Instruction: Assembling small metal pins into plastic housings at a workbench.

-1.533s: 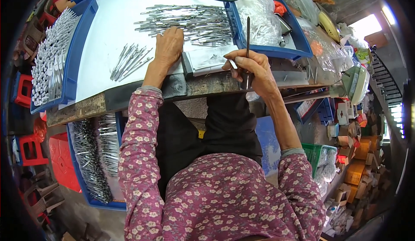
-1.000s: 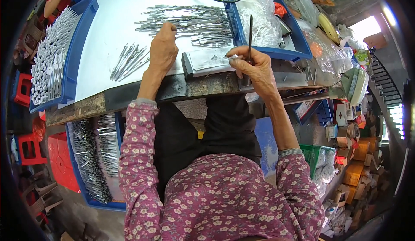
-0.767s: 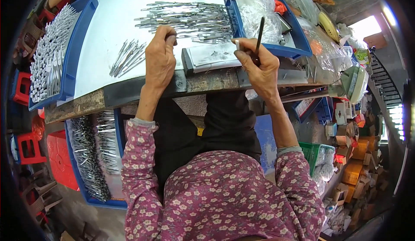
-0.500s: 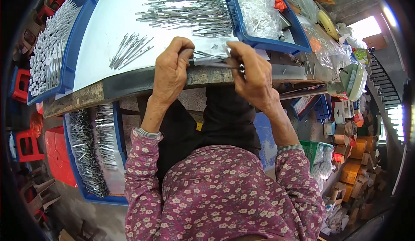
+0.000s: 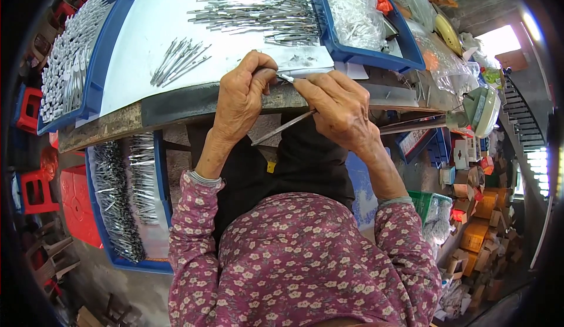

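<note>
A thin metal rod (image 5: 283, 128) is pinched at its upper end by the fingertips of the left hand (image 5: 242, 95) and right hand (image 5: 341, 107) at the table (image 5: 176, 101) edge, slanting down-left toward the lap.

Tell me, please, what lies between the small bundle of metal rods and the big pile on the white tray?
Only bare white tray separates small bundle from big pile, in the head view.

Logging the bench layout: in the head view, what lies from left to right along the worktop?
Blue tray of upright metal pieces → small loose pile of metal rods → left hand → right hand → green-and-white device.
</note>
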Motion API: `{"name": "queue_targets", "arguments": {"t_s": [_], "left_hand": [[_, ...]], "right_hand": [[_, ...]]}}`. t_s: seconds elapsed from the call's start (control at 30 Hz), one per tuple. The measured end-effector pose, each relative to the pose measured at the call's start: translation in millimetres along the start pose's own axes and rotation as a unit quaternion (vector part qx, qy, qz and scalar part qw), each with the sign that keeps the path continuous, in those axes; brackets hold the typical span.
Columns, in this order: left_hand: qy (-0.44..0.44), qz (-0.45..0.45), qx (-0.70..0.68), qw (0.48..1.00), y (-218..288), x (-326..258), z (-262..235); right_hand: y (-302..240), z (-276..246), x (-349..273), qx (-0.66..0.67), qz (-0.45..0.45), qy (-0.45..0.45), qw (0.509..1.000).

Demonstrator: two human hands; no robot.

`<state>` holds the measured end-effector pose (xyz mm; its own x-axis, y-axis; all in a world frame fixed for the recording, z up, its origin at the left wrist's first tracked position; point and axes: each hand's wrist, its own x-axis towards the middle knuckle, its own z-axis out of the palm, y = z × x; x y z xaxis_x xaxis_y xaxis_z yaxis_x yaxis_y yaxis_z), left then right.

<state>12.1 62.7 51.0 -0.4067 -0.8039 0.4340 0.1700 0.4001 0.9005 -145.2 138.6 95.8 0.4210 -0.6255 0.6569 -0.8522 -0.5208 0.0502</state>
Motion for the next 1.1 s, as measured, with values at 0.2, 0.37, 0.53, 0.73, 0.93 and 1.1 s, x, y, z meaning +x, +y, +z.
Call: {"name": "queue_targets", "arguments": {"t_s": [0.2, 0.37, 0.53, 0.73, 0.93, 1.1], "left_hand": [[-0.033, -0.037, -0.030, 0.998, -2, -2, -2], [-0.016, -0.043, -0.059, 0.997, -2, -3, 2], [-0.019, -0.049, -0.070, 0.996, -4, -4, 4], [-0.031, -0.055, -0.065, 0.996, -5, -4, 4], [-0.014, -0.053, -0.072, 0.996, -7, -4, 6], [-0.004, -0.054, -0.083, 0.995, -12, -5, 7]], "right_hand": [[1, -4, -1, 0.041, 0.037, -0.033, 0.998], [2, -1, -6, 0.070, 0.057, -0.018, 0.996], [2, 0, -7, 0.067, 0.052, -0.011, 0.996], [2, -1, -8, 0.061, 0.050, -0.018, 0.997], [2, -2, -7, 0.070, 0.055, -0.047, 0.995], [5, -4, -7, 0.094, 0.067, -0.074, 0.991]]}}
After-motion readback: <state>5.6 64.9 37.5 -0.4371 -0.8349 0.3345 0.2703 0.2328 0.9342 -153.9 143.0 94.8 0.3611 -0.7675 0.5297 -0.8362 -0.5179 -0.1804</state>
